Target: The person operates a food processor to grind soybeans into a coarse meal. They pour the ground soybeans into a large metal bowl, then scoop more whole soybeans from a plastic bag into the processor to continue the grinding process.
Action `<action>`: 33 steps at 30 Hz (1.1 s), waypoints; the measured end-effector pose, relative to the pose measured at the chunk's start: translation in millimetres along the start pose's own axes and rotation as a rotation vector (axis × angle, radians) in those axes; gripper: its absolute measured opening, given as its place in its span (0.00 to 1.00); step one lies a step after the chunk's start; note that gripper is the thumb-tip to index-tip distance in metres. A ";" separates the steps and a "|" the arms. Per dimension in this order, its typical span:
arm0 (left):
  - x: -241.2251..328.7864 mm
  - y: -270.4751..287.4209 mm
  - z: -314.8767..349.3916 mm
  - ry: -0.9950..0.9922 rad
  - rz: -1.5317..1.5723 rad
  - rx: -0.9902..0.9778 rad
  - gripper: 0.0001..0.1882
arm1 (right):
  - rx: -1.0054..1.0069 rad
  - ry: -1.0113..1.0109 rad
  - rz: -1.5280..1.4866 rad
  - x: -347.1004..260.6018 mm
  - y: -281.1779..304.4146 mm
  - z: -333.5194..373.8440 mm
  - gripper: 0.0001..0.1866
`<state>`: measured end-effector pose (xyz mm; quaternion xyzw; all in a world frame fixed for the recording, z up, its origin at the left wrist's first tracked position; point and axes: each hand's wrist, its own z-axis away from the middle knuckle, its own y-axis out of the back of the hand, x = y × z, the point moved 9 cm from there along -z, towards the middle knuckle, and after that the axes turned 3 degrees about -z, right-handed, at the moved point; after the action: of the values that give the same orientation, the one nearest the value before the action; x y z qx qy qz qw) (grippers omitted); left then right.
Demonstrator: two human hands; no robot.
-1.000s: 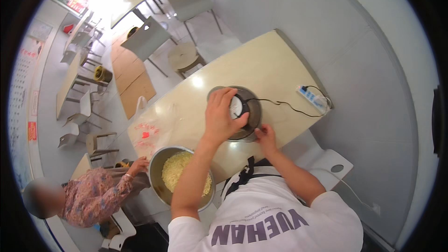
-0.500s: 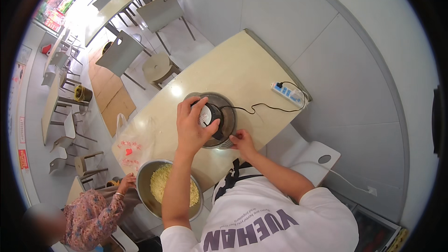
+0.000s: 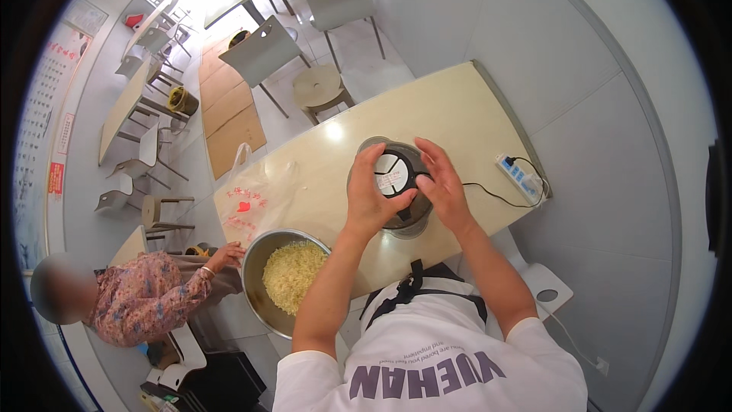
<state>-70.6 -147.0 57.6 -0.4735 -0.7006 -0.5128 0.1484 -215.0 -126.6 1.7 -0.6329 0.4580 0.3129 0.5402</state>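
Observation:
An electric food chopper [image 3: 393, 175] stands on the cream table, with a round black motor head and a pale disc on top. Below the head is a see-through bowl [image 3: 408, 227], mostly covered by it and my hands. My left hand [image 3: 371, 197] is curled round the left side of the head, its thumb along the near edge. From the right, my right hand [image 3: 448, 197] closes round the other side, fingers at the far edge. A black cord [image 3: 488, 192] runs from the chopper to a white power strip [image 3: 521, 180].
Left of my forearm, a metal basin [image 3: 259, 307] holds finely chopped pale yellow food [image 3: 293, 275]. Another person's hand [image 3: 226, 256] is at its rim. A clear plastic bag [image 3: 263, 194] lies on the table [image 3: 450, 114]. Chairs and a stool [image 3: 319, 85] stand beyond; a wall is at right.
My right hand has moved from the chopper bowl's lower right side up to the motor head. My left hand remains on the head. The whole view has shifted.

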 end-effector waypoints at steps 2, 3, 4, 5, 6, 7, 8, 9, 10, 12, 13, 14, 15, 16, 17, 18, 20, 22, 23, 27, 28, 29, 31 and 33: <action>-7.1 -1.2 3.0 0.009 0.027 0.013 0.45 | -0.215 -0.047 0.004 13.6 -21.6 -9.9 0.32; -10.2 -0.6 4.1 0.004 0.046 0.022 0.45 | -0.260 -0.014 0.069 12.2 -26.7 -10.0 0.35; -9.8 0.7 4.1 0.004 0.064 0.033 0.45 | -0.308 0.015 0.134 9.0 -32.0 -10.0 0.37; -9.1 0.6 3.8 0.011 0.082 0.026 0.46 | -0.356 0.045 0.199 6.0 -36.9 -9.8 0.40; -7.0 1.0 1.6 0.004 0.081 0.020 0.46 | -0.402 0.076 0.264 4.4 -41.1 -9.5 0.42; -4.0 1.6 0.5 0.003 0.081 0.014 0.46 | -0.378 -0.044 0.190 14.4 -35.5 -9.7 0.53; -2.7 1.7 0.7 0.002 0.082 0.007 0.46 | -0.400 -0.056 0.198 15.5 -35.4 -8.2 0.55; -3.5 1.9 2.7 0.005 0.071 0.001 0.46 | -0.422 -0.068 0.207 15.4 -35.6 -6.8 0.58; -4.1 1.3 2.2 0.002 0.062 -0.008 0.46 | -0.438 -0.074 0.216 15.0 -36.1 -6.9 0.60; -3.7 0.9 1.0 -0.008 0.050 -0.020 0.47 | -0.373 -0.033 0.255 22.7 -34.1 -2.5 0.64; -2.9 1.3 0.7 -0.013 0.049 -0.021 0.47 | -0.342 -0.015 0.275 26.5 -34.1 0.0 0.65; -2.8 1.3 0.5 -0.018 0.047 -0.022 0.47 | -0.324 0.012 0.286 28.0 -34.3 1.6 0.65; -4.0 0.5 0.4 -0.018 0.052 -0.028 0.47 | -0.306 0.039 0.297 28.4 -34.5 2.9 0.64; -5.4 0.7 0.1 -0.017 0.052 -0.036 0.47 | -0.289 0.068 0.303 29.4 -34.6 3.7 0.63; -6.5 0.6 0.2 -0.017 0.052 -0.043 0.47 | -0.284 0.099 0.314 31.3 -33.9 5.0 0.62; -6.3 0.9 0.8 -0.012 0.048 -0.046 0.47 | -0.279 0.130 0.324 33.6 -32.4 6.5 0.61; -3.1 2.1 -0.2 -0.009 0.043 -0.049 0.47 | -0.264 0.185 0.336 34.2 -32.1 6.8 0.57; -4.8 0.8 1.4 -0.009 0.049 -0.059 0.47 | -0.248 0.226 0.333 33.2 -34.8 7.2 0.54; -5.4 0.9 2.0 -0.008 0.050 -0.064 0.47 | -0.234 0.233 0.331 32.1 -35.1 6.9 0.53; -5.3 1.0 1.1 0.015 0.108 -0.136 0.42 | -0.185 0.258 0.288 23.1 -39.3 5.0 0.50; -5.4 1.0 0.6 0.028 0.133 -0.148 0.40 | -0.176 0.264 0.273 21.1 -39.5 4.6 0.50; -6.2 0.9 0.3 0.041 0.157 -0.160 0.37 | -0.168 0.257 0.290 23.1 -39.1 4.7 0.49; -13.7 1.0 1.3 0.077 0.230 -0.166 0.35 | -0.151 0.244 0.329 27.8 -37.0 5.4 0.48; -17.0 0.7 1.3 0.088 0.261 -0.159 0.35 | -0.131 0.229 0.310 29.4 -37.1 4.7 0.48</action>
<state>-61.0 -154.5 45.7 -0.5478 -0.5832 -0.5632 0.2063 -169.1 -129.3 -10.8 -0.6202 0.5868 0.3476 0.3876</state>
